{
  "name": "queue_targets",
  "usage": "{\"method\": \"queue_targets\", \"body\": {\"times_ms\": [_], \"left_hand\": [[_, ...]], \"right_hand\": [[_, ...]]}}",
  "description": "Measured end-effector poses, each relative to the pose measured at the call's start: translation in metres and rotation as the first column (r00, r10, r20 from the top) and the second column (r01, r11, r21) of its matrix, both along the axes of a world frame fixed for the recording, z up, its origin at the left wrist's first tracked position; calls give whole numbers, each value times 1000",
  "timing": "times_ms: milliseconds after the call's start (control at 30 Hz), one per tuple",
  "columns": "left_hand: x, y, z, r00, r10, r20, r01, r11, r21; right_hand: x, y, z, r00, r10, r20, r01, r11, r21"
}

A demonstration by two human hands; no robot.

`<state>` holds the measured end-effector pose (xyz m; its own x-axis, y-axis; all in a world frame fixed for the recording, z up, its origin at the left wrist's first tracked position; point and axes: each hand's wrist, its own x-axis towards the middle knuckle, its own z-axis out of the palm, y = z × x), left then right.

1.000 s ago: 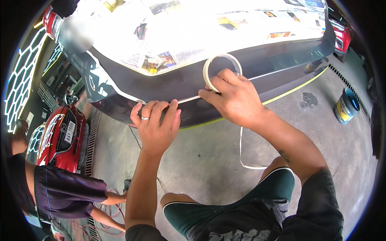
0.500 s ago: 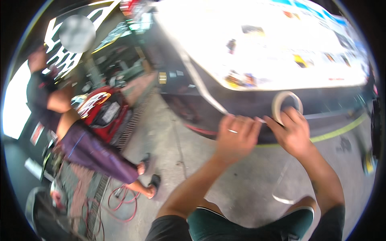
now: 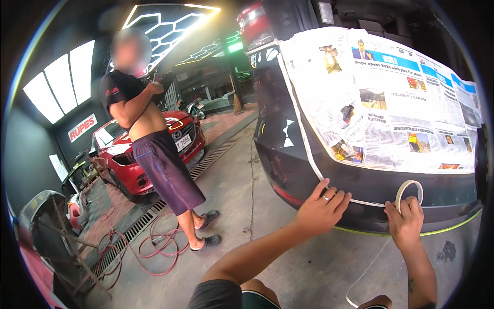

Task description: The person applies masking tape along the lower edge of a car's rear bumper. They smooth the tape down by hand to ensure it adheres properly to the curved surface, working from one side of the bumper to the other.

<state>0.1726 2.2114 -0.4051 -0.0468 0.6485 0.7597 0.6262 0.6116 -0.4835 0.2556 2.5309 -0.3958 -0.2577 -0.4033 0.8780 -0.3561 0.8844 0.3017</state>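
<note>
In front of me is a dark car bumper (image 3: 278,167), its upper side covered by newspaper sheets (image 3: 386,134). A narrow strip of white masking tape (image 3: 303,139) runs down the bumper's left side and bends rightward along it. My left hand (image 3: 321,208), with a ring on one finger, lies on the bumper over the tape at this bend, fingers slightly apart. To its right, my right hand (image 3: 406,221) grips a roll of masking tape (image 3: 422,191). The tape stretches between my two hands along the bumper.
At the left stands a person (image 3: 159,159) in dark shorts and sandals. Behind them is a red car (image 3: 121,154). A red hose (image 3: 159,252) coils on the concrete floor (image 3: 288,262) near a drain grate (image 3: 131,237). A loose bumper (image 3: 41,221) rests far left.
My view has tilted up and swung left, bringing the whole standing person into sight. My hands are farther apart, with a longer stretch of tape between them. The right hand still holds the roll.
</note>
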Motion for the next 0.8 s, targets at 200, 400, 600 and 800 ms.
{"method": "queue_targets", "body": {"times_ms": [200,400,600,800], "left_hand": [[4,-11,-5,996,30,-81,-34,999,-42],[0,-31,12,1000,-9,-24,6,992,-126],[-5,7,22,995,-95,-10,93,987,-131],[-10,-48,28,998,-23,62,27,998,-60]], "right_hand": [[2,1,0,999,-29,-31,31,998,58],[4,-70,24,992,-21,127,19,1000,15],[8,-52,1,976,-174,134,174,985,17],[62,-26,27,948,-312,55,302,834,-461]]}}
